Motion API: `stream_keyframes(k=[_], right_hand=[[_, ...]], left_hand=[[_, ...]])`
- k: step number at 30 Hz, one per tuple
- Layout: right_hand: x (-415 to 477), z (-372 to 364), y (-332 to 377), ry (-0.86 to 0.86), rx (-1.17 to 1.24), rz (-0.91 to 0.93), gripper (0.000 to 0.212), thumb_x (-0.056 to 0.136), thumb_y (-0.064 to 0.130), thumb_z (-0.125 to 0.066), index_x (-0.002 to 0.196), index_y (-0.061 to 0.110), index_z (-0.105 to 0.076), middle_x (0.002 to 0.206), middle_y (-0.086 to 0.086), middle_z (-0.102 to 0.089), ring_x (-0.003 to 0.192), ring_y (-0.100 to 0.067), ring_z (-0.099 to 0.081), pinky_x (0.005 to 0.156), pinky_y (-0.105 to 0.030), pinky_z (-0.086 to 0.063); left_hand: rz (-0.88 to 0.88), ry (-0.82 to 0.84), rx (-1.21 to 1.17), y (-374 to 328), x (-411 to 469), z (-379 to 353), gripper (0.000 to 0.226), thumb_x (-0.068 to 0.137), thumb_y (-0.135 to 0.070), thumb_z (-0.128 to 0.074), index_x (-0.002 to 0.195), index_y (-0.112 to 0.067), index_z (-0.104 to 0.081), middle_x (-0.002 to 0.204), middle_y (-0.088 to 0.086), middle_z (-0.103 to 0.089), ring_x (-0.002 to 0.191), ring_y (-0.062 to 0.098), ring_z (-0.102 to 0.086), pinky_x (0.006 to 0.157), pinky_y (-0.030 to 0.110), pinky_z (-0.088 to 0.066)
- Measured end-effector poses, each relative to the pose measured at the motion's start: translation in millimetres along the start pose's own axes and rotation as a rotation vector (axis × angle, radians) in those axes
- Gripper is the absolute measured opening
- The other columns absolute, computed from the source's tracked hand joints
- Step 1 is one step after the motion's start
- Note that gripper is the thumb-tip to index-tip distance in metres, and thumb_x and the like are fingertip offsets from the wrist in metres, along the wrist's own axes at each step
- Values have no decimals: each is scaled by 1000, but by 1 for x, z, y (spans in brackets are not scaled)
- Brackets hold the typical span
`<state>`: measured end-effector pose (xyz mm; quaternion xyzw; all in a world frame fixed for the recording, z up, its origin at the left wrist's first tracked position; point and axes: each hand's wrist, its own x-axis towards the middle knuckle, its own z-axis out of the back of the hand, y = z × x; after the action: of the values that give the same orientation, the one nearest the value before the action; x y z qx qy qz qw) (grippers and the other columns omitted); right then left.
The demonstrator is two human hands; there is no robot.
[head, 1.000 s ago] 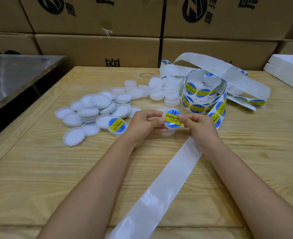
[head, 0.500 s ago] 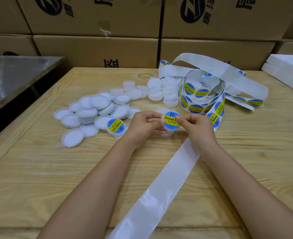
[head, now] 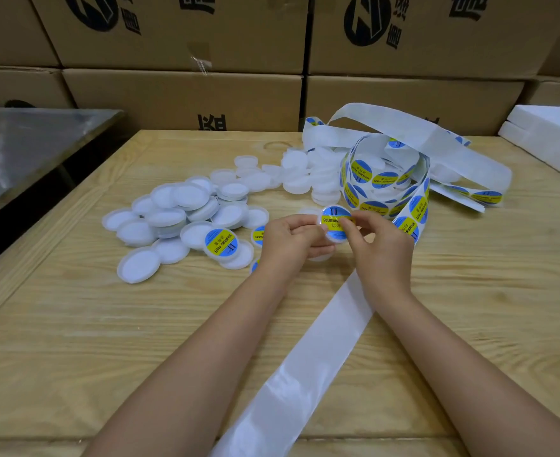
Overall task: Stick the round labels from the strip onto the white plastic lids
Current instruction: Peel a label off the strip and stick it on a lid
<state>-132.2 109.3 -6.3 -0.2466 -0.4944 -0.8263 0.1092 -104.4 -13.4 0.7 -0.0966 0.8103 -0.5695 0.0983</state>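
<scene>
My left hand (head: 288, 244) grips a white plastic lid (head: 333, 225) by its left edge, just above the table. A round blue and yellow label covers its top. My right hand (head: 379, 249) holds the lid's right side, with the thumb lying across the label. A pile of bare white lids (head: 179, 219) lies to the left. One labelled lid (head: 221, 244) sits at the pile's near edge. The coiled label strip (head: 384, 183) stands behind my hands, and its peeled white backing (head: 308, 361) trails toward me.
Cardboard boxes (head: 186, 97) are stacked along the back of the wooden table (head: 74, 357). A metal table (head: 24, 143) stands at the left. White foam blocks (head: 548, 140) lie at the right rear.
My right thumb has slid left across the label on the lid. Both hands stay at the same spot.
</scene>
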Motion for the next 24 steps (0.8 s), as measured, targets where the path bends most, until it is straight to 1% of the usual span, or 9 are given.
stream_keyframes(k=[2,3,4,6,8,11,17,21,24], right_hand=[[2,1,-2,20,86,-70,58,82,22,-71,136,21,-49,79,12,-67,75,9,-58,76,-2,-36],[3,1,-4,26,116,-97,60,82,23,-71,137,22,-47,79,16,-66,74,15,-56,74,1,-36],[3,0,-6,23,133,-113,53,83,23,-71,133,21,-53,79,18,-65,73,16,-55,73,-1,-38],[4,-1,-8,-8,162,-138,28,84,24,-69,111,17,-67,79,15,-67,70,12,-57,72,-8,-45],[5,-3,-8,-46,214,-171,10,85,24,-68,91,17,-70,80,9,-69,67,11,-57,67,-6,-44],[8,-4,-10,-98,254,-253,16,82,32,-71,75,20,-62,72,14,-64,64,10,-57,63,-3,-41],[7,-8,-10,-11,294,-353,34,72,44,-76,84,20,-56,80,8,-60,70,2,-56,64,-13,-43],[4,-11,-6,111,420,-306,36,73,35,-78,94,25,-51,91,11,-60,74,11,-57,66,-8,-44],[3,-11,-6,161,502,-228,33,76,22,-76,96,27,-50,95,6,-64,87,-4,-62,76,-18,-50]], left_hand=[[6,9,-14,1,-1,0,8,82,5,-63,89,3,-63,66,13,-69,56,18,-67,57,25,-57],[5,20,-17,1,-1,0,6,82,5,-63,87,1,-63,65,12,-69,56,18,-67,58,26,-57],[4,32,-20,1,-2,-1,6,83,4,-62,86,0,-63,65,12,-69,57,18,-67,60,27,-58],[-1,52,-16,1,-2,-2,7,84,5,-61,88,0,-63,69,12,-69,58,19,-68,64,29,-59],[-3,65,-5,1,-3,-4,9,84,6,-61,88,-1,-63,70,12,-69,58,18,-67,65,29,-59],[-30,92,47,3,-5,-7,10,84,6,-60,88,-2,-64,69,10,-69,58,17,-67,61,27,-58],[-92,99,97,6,-5,-9,18,85,8,-60,82,-9,-62,59,1,-67,57,11,-66,59,24,-57],[-102,106,-2,4,-4,-5,13,85,6,-59,88,-6,-64,62,2,-70,62,13,-69,63,27,-59],[-78,95,-113,3,-3,-2,14,88,5,-55,89,-6,-63,64,2,-71,63,12,-69,61,24,-57]])
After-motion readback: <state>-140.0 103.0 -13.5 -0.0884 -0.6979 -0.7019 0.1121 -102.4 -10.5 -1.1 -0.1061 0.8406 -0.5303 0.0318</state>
